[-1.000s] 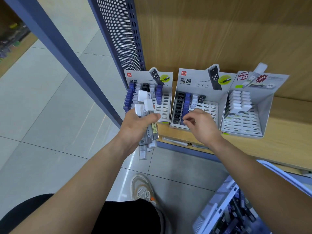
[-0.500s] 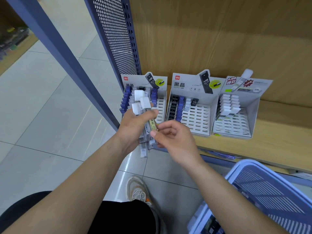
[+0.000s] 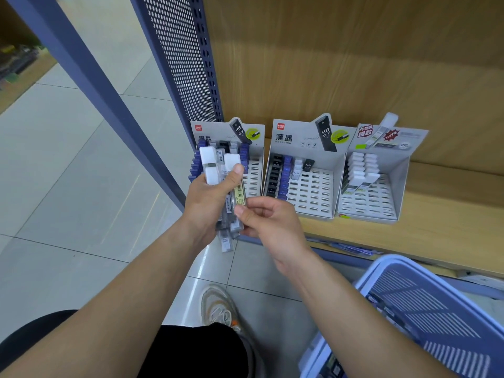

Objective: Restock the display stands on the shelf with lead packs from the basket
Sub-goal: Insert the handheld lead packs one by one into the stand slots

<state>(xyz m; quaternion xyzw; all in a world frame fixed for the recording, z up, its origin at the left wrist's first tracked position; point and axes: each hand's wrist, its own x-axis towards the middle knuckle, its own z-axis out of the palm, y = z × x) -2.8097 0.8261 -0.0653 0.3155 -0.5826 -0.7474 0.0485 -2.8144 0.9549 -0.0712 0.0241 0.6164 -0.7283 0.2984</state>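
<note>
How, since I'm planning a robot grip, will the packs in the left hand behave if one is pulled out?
Probably stiff: the packs stand straight past the left hand. Likely slippery: they look like smooth clear plastic, and one sits lower in the bunch. Likely light: one hand holds several.

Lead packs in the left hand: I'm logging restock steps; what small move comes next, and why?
Probably pull the yellow-labelled pack free with the right hand, then slot it into the right stand: the left hand grips a white-capped bunch, the right pinches that pack, and that stand holds matching white caps with slots free.
</note>
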